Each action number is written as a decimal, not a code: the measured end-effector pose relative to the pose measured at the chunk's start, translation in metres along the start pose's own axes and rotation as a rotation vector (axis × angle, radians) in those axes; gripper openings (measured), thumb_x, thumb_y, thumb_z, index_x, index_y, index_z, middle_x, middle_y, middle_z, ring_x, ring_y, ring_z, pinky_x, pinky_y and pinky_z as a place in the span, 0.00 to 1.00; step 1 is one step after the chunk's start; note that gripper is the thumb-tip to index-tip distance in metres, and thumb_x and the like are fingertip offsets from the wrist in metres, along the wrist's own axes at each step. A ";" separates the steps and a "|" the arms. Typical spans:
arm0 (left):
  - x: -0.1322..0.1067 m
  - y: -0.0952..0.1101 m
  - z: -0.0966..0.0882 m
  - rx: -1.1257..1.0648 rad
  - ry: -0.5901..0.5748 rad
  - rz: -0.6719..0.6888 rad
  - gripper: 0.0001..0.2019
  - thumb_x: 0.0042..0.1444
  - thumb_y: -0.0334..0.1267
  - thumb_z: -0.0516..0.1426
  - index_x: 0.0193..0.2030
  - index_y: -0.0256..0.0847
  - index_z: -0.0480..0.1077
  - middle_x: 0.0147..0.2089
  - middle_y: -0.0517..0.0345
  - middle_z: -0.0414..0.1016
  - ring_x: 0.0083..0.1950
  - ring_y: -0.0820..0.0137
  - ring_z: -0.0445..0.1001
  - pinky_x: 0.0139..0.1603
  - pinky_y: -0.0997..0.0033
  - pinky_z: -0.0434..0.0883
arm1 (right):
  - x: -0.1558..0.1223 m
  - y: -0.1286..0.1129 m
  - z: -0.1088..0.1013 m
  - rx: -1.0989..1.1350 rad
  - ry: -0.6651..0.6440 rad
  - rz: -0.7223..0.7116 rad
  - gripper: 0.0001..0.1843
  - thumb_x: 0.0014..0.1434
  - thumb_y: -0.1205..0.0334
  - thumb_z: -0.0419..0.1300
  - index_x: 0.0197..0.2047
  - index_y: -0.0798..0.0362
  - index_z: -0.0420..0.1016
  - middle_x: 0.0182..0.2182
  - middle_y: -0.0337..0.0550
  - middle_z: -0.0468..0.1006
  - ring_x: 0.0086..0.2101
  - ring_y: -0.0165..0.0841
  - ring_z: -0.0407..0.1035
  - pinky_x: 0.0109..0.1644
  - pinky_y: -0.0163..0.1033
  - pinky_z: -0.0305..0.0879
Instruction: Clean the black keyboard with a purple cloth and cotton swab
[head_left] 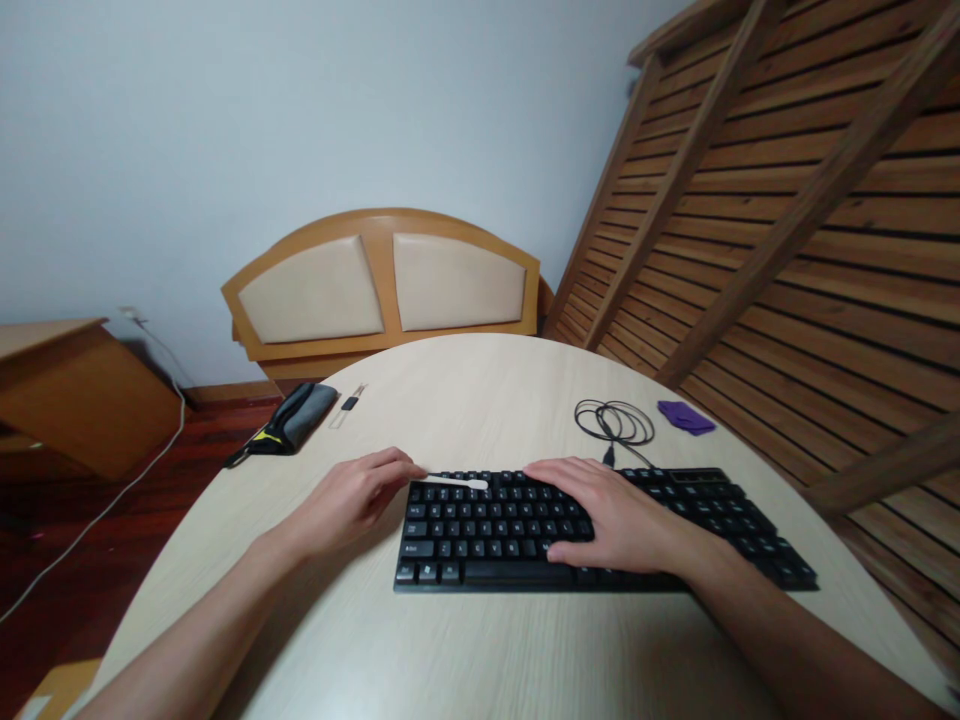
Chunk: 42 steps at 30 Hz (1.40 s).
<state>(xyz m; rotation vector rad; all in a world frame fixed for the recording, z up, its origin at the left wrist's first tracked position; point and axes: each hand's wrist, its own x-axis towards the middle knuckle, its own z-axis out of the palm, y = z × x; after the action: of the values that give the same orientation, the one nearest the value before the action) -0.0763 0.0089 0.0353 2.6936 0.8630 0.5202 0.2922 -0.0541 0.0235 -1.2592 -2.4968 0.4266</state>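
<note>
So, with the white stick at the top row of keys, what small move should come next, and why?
Probably draw the white stick rightward along the top key row of the keyboard. The left hand pinches its end, with the tip lying over the upper left keys, while the right hand lies flat on the keys, apparently steadying the board.

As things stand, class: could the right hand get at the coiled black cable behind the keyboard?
Probably yes. The right hand rests flat on the keyboard, and the coiled black cable lies just beyond on bare table, nothing between.
</note>
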 end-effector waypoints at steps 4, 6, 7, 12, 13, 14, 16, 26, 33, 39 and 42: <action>0.000 0.001 -0.002 -0.006 0.001 0.002 0.19 0.67 0.27 0.47 0.57 0.43 0.73 0.52 0.49 0.76 0.49 0.65 0.76 0.47 0.65 0.74 | -0.001 0.000 0.000 0.023 0.010 -0.004 0.43 0.54 0.39 0.68 0.67 0.47 0.65 0.63 0.51 0.71 0.61 0.50 0.65 0.66 0.57 0.59; 0.000 0.001 -0.003 -0.003 0.005 -0.006 0.19 0.67 0.27 0.47 0.57 0.43 0.73 0.52 0.49 0.76 0.49 0.66 0.76 0.47 0.66 0.74 | 0.000 0.000 0.000 0.028 0.013 -0.002 0.43 0.53 0.39 0.68 0.67 0.47 0.65 0.63 0.50 0.71 0.61 0.50 0.65 0.66 0.58 0.59; 0.001 0.002 -0.003 -0.003 0.008 -0.011 0.19 0.67 0.27 0.47 0.57 0.43 0.73 0.52 0.49 0.76 0.49 0.66 0.76 0.47 0.66 0.74 | 0.000 0.000 0.000 0.026 0.010 0.001 0.43 0.53 0.39 0.68 0.67 0.48 0.65 0.63 0.51 0.71 0.61 0.50 0.65 0.66 0.58 0.59; 0.001 0.002 -0.004 -0.019 0.022 -0.036 0.18 0.67 0.28 0.47 0.55 0.43 0.73 0.51 0.51 0.77 0.47 0.66 0.77 0.46 0.66 0.74 | 0.001 0.000 0.000 0.020 -0.003 0.008 0.43 0.53 0.40 0.69 0.67 0.48 0.65 0.63 0.51 0.71 0.61 0.50 0.65 0.66 0.58 0.59; 0.001 0.002 -0.003 -0.018 0.024 -0.041 0.18 0.67 0.28 0.47 0.55 0.43 0.73 0.50 0.51 0.77 0.47 0.66 0.77 0.46 0.67 0.74 | 0.000 -0.001 0.000 0.020 -0.003 0.007 0.43 0.53 0.40 0.69 0.67 0.48 0.65 0.63 0.51 0.71 0.61 0.50 0.65 0.66 0.58 0.59; 0.001 0.001 -0.003 -0.017 0.028 -0.047 0.18 0.68 0.29 0.46 0.55 0.43 0.73 0.51 0.50 0.77 0.47 0.66 0.76 0.46 0.66 0.74 | 0.000 -0.001 -0.001 0.020 -0.002 0.006 0.43 0.53 0.40 0.69 0.67 0.48 0.65 0.63 0.51 0.71 0.61 0.50 0.65 0.65 0.58 0.59; 0.001 0.000 -0.003 -0.017 0.041 -0.059 0.17 0.69 0.30 0.46 0.55 0.42 0.73 0.51 0.49 0.77 0.47 0.66 0.76 0.46 0.66 0.74 | 0.000 -0.001 -0.001 0.019 0.000 0.003 0.43 0.53 0.40 0.68 0.67 0.48 0.65 0.63 0.52 0.71 0.61 0.50 0.65 0.65 0.58 0.60; 0.000 0.001 -0.004 -0.099 -0.044 -0.041 0.18 0.69 0.29 0.46 0.57 0.44 0.72 0.52 0.51 0.77 0.50 0.66 0.76 0.50 0.65 0.74 | -0.001 0.002 0.001 0.025 0.015 -0.011 0.43 0.54 0.39 0.68 0.68 0.47 0.65 0.63 0.51 0.71 0.61 0.50 0.65 0.65 0.58 0.59; -0.003 -0.008 -0.011 -0.045 -0.021 -0.087 0.14 0.67 0.32 0.50 0.51 0.44 0.75 0.47 0.54 0.78 0.45 0.67 0.77 0.43 0.71 0.73 | 0.000 0.001 0.000 0.030 0.015 -0.004 0.43 0.53 0.40 0.68 0.68 0.46 0.65 0.63 0.50 0.71 0.61 0.51 0.65 0.65 0.59 0.60; -0.004 -0.012 -0.011 -0.054 -0.031 -0.124 0.11 0.68 0.36 0.51 0.47 0.43 0.76 0.44 0.55 0.79 0.44 0.67 0.77 0.42 0.71 0.72 | 0.000 0.001 0.001 0.022 0.008 -0.003 0.43 0.53 0.39 0.68 0.68 0.47 0.65 0.63 0.51 0.71 0.61 0.50 0.65 0.66 0.57 0.59; -0.003 -0.010 -0.007 -0.068 -0.043 -0.105 0.12 0.69 0.36 0.51 0.48 0.43 0.76 0.45 0.54 0.79 0.45 0.66 0.77 0.46 0.68 0.72 | -0.001 0.002 0.002 0.037 0.019 -0.008 0.43 0.53 0.40 0.69 0.68 0.45 0.65 0.63 0.50 0.71 0.61 0.50 0.65 0.65 0.58 0.59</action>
<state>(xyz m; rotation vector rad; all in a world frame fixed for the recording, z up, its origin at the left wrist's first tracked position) -0.0865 0.0160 0.0370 2.5722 0.9508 0.4586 0.2934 -0.0537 0.0210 -1.2329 -2.4656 0.4547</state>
